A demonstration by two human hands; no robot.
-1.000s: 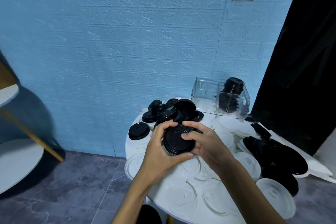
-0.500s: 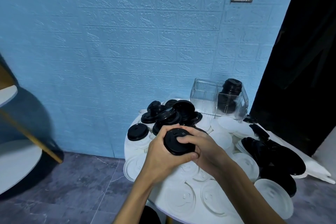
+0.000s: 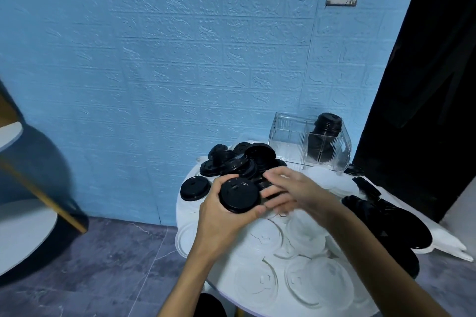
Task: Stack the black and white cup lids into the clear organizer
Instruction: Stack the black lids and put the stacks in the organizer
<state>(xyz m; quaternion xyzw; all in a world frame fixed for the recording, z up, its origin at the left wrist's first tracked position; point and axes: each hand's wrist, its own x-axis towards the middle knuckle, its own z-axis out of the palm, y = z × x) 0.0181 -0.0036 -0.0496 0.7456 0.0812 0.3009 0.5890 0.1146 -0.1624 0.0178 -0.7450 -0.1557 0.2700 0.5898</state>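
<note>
The right hand [image 3: 291,192] is motion-blurred, so whether its fingers hold anything cannot be told. The left hand [image 3: 221,216] covers the lower rim of the black lid stack [image 3: 239,195] it grips. The organizer's [image 3: 288,141] ribbed wall obscures how many lids [image 3: 325,136] stand inside.

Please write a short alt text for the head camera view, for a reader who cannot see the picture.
A person's left hand grips a small stack of black lids above a round white table strewn with black and white lids, while the blurred right hand reaches toward it. Behind stands a clear organizer already holding black lids.
</note>
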